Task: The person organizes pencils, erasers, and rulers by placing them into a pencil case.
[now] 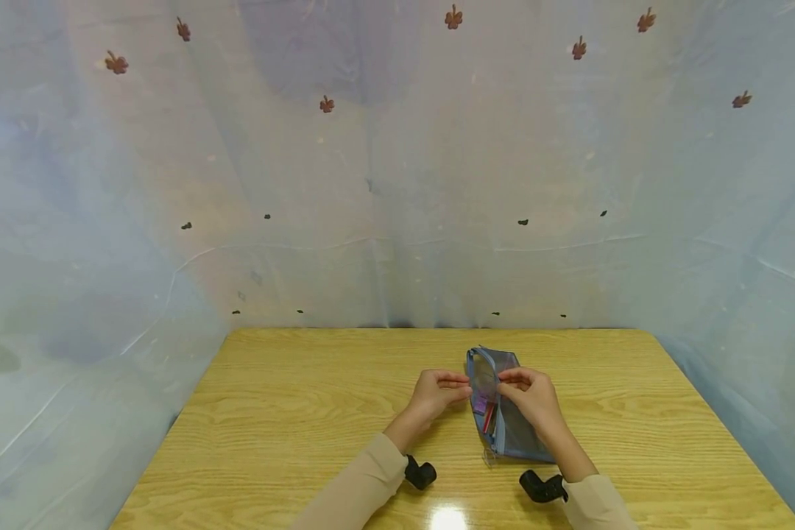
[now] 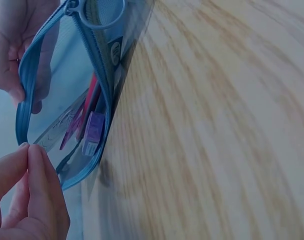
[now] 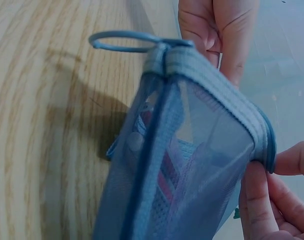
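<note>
A blue-grey mesh pencil case (image 1: 520, 427) lies on the table with its zipped mouth spread apart. My left hand (image 1: 435, 395) pinches the left edge of the mouth between thumb and fingers. On the opposite edge, my right hand (image 1: 530, 397) pinches the zipper band. Inside, the left wrist view shows a small purple box (image 2: 93, 131), a red pen-like stick (image 2: 91, 92) and a clear ruler (image 2: 62, 117). A blue ring (image 3: 124, 41) hangs from the zipper end in the right wrist view. Mesh blurs the rest of the contents.
The wood-grain table (image 1: 291, 397) extends to both sides of the case. A pale sheet with small leaf shapes (image 1: 453, 16) hangs behind and beside it. Black wrist mounts (image 1: 420, 473) sit at both cuffs, low over the table.
</note>
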A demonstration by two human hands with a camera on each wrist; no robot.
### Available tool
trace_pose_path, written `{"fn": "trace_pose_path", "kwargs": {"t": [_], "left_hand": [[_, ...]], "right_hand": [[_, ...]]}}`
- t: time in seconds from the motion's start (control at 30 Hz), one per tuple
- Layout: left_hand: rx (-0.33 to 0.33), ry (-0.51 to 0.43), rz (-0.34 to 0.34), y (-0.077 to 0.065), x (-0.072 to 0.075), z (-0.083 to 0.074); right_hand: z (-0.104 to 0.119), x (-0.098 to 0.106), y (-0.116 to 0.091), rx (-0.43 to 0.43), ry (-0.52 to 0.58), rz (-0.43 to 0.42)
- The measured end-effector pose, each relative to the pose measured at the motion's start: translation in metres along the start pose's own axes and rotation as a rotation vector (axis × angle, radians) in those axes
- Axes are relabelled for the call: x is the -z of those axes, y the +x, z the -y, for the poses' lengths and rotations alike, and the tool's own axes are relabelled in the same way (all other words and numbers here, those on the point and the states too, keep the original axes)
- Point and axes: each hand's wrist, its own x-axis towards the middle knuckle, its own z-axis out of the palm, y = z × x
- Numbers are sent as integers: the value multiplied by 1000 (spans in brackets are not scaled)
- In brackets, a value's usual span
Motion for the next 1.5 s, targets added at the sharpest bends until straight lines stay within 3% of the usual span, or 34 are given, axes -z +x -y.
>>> {"fn": "trace_pose_path", "kwargs": {"t": [0.3, 0.83, 1.13, 1.5], "left_hand": [[-46, 73, 21, -1, -4, 2], [-31, 105, 22, -3, 0, -5], [-7, -4, -3, 1, 5, -9], [-25, -15, -25, 2, 24, -17]], "right_hand": [[-5, -2, 2, 11, 6, -8], [-3, -2, 1, 19, -26, -11], [-3, -3, 0, 29, -18, 3], [-5, -9, -4, 56, 37, 65]]}}
